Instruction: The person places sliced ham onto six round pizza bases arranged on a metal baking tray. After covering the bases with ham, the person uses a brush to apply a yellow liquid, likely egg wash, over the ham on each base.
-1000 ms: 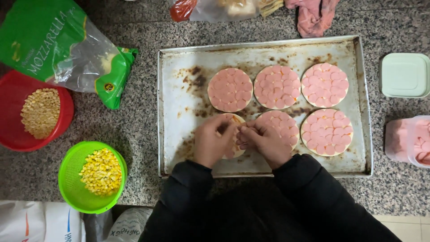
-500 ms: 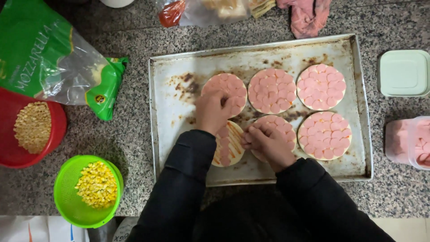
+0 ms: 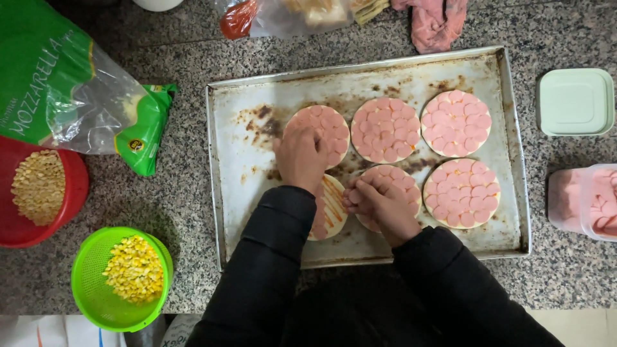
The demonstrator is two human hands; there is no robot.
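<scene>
Since the earlier frames we see the left hand (image 3: 301,154) has slid up from the half-covered round to the top-left round, while the right hand (image 3: 379,204) stays put. The left hand lies flat, fingers together, pressing on the top-left sausage-topped round (image 3: 324,132) in the middle of the frame. The right hand is curled, fingertips pinched at the left edge of the lower-middle round (image 3: 392,193); we cannot tell whether it holds a slice. Between the hands, partly under the left sleeve, lies the half-covered round (image 3: 331,209), its orange sauce stripes running slantwise from upper left to lower right.

All rounds sit on a stained metal baking tray (image 3: 244,193), its long axis running left to right across the frame. At the upper left a green and clear cheese bag (image 3: 71,96) lies slanted, its open end pointing lower right. Below it stand a red bowl of grain (image 3: 38,193) and a green strainer of corn (image 3: 122,276). At the right edge are a pale green square lid (image 3: 574,101) and a clear tub of pink slices (image 3: 588,200).
</scene>
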